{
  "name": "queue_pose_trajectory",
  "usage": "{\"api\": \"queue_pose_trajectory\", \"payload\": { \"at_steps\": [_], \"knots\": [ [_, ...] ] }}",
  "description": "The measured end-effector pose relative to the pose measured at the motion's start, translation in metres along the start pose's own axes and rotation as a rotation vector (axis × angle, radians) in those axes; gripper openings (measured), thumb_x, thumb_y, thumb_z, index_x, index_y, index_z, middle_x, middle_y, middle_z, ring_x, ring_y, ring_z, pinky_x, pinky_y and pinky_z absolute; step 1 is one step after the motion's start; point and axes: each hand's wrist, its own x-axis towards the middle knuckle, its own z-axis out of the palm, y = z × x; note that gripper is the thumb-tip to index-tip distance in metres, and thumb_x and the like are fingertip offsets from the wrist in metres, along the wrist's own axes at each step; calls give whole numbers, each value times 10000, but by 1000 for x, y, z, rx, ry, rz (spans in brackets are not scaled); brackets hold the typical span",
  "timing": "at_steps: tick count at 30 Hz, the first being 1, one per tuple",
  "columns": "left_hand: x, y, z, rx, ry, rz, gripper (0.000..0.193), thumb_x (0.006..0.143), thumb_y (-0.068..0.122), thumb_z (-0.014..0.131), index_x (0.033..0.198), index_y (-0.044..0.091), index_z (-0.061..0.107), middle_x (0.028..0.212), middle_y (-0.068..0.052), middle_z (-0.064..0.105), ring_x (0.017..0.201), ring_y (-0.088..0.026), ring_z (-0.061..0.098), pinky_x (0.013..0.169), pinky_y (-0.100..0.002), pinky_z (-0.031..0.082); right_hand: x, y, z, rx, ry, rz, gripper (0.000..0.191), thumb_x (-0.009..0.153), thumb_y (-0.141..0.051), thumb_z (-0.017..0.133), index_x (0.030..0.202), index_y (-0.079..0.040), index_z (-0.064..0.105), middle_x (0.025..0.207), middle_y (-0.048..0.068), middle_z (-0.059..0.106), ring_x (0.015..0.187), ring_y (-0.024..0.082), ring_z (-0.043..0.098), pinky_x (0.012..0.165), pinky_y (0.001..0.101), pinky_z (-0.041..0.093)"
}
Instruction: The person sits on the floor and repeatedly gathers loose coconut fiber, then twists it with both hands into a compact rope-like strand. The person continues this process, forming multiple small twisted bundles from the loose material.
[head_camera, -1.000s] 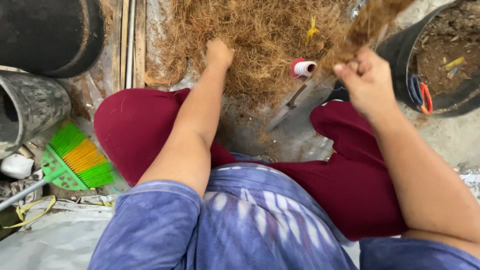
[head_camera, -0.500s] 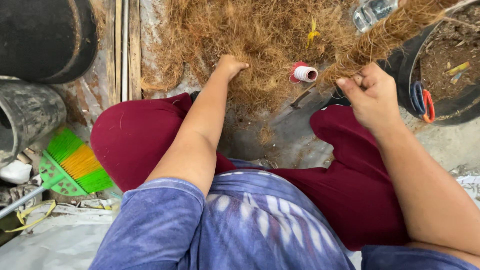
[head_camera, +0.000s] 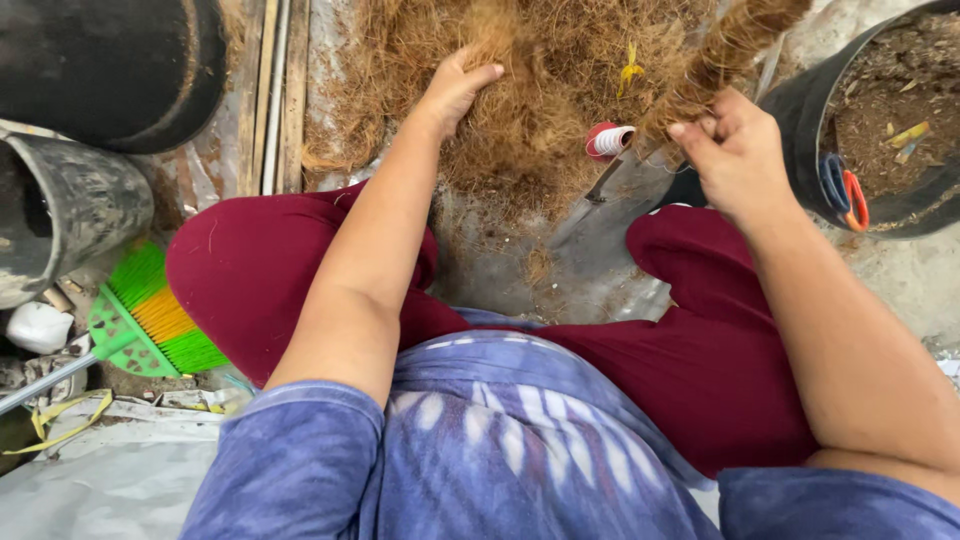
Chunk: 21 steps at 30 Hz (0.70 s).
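Fibre pile (head_camera: 540, 120) under spread left hand (head_camera: 455, 90), right hand (head_camera: 735, 150) pinching fibre tuft (head_camera: 730, 45)

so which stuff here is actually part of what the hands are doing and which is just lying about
In use:
- brown fibre pile, under the left hand
- fibre bundle, gripped by the right hand

Lying about:
- thread spool
- green broom
- black bucket with scissors
- grey pot
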Motion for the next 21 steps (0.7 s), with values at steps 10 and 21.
{"api": "queue_pose_trajectory", "payload": {
  "at_steps": [10,21],
  "knots": [
    [-23,36,-22,-3,-238,286,403,874,238,826,1219,97,674,1163,-73,733,1080,-159,698,989,-387,587,11,-14,17,-78,-27,-48,220,1026,-52,690,941,-26,488,644,-62,451,559,31,369,481,277,268],
    [-36,37,-23,-54,-208,723,301,1007,280,641,1241,92,652,1189,-38,709,1110,-129,666,1026,-367,518,18,-7,21,16,-39,-45,113,1007,-69,667,1054,-23,575,688,-76,507,592,16,412,515,252,317]
  ]
}}
